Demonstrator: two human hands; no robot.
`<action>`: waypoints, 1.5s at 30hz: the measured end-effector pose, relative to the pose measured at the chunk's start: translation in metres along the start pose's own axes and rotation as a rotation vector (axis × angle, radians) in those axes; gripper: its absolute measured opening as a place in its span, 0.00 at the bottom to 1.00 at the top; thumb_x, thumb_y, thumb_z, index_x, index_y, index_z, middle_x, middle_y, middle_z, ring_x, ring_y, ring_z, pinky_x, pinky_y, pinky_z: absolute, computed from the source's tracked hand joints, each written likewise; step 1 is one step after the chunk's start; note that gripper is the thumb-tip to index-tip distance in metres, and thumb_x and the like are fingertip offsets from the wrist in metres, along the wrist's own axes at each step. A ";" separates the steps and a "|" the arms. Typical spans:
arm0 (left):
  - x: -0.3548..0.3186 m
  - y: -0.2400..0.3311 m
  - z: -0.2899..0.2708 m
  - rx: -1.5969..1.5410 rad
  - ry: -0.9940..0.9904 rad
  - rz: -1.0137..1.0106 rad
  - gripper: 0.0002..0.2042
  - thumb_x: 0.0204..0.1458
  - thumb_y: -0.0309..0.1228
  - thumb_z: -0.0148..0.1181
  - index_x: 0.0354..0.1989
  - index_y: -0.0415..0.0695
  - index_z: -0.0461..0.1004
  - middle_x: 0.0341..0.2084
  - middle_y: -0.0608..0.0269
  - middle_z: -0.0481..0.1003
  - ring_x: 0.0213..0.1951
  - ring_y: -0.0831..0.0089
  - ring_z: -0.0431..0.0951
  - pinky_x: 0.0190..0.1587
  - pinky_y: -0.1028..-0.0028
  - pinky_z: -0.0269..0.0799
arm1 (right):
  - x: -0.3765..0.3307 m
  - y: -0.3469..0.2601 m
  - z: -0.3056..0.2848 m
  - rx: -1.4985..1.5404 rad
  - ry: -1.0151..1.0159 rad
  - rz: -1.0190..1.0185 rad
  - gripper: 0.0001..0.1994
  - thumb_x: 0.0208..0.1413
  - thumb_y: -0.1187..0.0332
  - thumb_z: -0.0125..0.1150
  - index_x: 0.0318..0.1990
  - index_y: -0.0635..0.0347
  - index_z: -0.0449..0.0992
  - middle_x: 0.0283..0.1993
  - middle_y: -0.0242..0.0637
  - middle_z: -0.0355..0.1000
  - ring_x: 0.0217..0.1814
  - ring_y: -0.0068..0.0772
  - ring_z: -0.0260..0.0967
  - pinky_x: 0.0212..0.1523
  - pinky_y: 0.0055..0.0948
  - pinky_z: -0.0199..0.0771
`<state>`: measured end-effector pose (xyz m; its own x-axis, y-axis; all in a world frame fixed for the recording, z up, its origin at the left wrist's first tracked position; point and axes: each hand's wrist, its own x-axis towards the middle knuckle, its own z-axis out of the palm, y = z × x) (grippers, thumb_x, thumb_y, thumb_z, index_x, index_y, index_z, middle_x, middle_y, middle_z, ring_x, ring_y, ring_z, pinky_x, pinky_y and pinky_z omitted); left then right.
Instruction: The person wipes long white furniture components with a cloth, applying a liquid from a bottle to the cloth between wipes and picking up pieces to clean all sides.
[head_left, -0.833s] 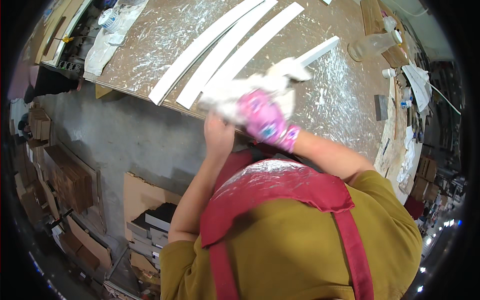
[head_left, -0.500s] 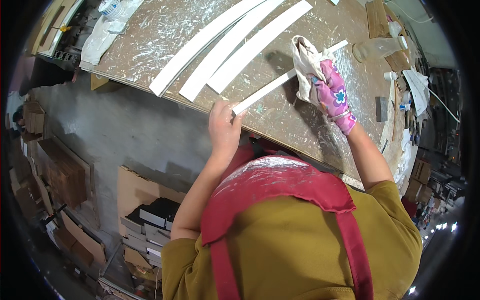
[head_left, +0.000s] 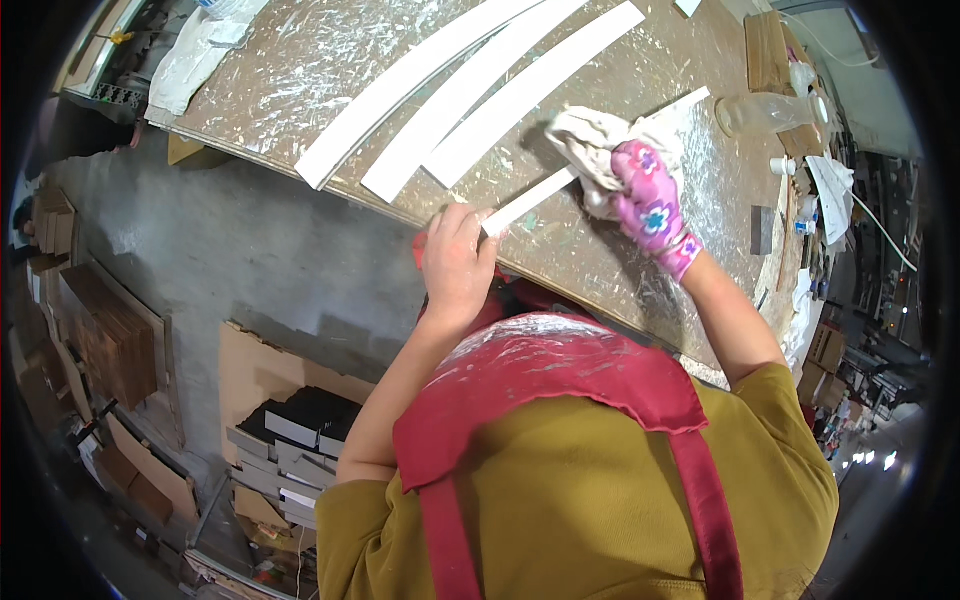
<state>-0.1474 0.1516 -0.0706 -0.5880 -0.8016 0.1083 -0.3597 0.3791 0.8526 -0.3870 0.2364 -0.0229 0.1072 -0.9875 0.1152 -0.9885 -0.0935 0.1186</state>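
A narrow white strip (head_left: pixel 530 200) lies slantwise on the paint-marked table (head_left: pixel 300 85). At its near end, by the table edge, my bare left hand (head_left: pixel 458 258) grips it with the fingers closed. My right hand (head_left: pixel 655 205), in a pink flowered glove, is closed on a crumpled off-white cloth (head_left: pixel 590 140). That cloth is pressed over the middle of the strip and hides part of it; the strip's far end shows beyond. To the left of the strip lie several long, slightly curved white boards (head_left: pixel 540 95), side by side.
A clear plastic bottle (head_left: pixel 765 115) lies at the table's right, with a grey block (head_left: pixel 762 230) nearer me. A whitish cloth (head_left: pixel 205 50) lies at the far left corner. Below on the floor, boxes (head_left: pixel 300 425) are stacked by a cardboard sheet (head_left: pixel 245 360).
My right hand and the cloth have shifted a little down along the strip toward my left hand. The cloth is spread out more to the left. My left hand keeps its grip.
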 end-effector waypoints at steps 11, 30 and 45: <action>-0.003 0.003 0.004 -0.059 -0.074 -0.146 0.08 0.47 0.26 0.60 0.35 0.40 0.73 0.33 0.58 0.71 0.36 0.58 0.71 0.37 0.65 0.67 | -0.005 0.015 0.036 0.833 0.010 0.590 0.14 0.48 0.71 0.55 0.45 0.53 0.71 0.43 0.39 0.68 0.48 0.44 0.67 0.62 0.42 0.61; -0.021 0.049 -0.014 -1.357 -0.335 -1.034 0.07 0.61 0.36 0.46 0.34 0.47 0.64 0.15 0.74 0.54 0.17 0.83 0.55 0.20 0.82 0.52 | -0.026 -0.002 0.017 0.184 0.315 0.369 0.09 0.51 0.65 0.55 0.39 0.57 0.70 0.41 0.39 0.68 0.45 0.34 0.67 0.48 0.36 0.69; -0.011 0.039 -0.019 -1.579 -0.208 -1.189 0.11 0.61 0.36 0.46 0.29 0.42 0.66 0.16 0.70 0.58 0.18 0.82 0.56 0.20 0.82 0.55 | -0.015 0.061 0.015 0.335 0.134 0.550 0.13 0.56 0.71 0.49 0.49 0.60 0.69 0.34 0.40 0.70 0.31 0.27 0.68 0.26 0.24 0.75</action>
<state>-0.1412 0.1667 -0.0285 -0.6818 -0.1963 -0.7048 0.2122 -0.9750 0.0663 -0.4501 0.2440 -0.0327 -0.4324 -0.8801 0.1960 -0.8802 0.3650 -0.3033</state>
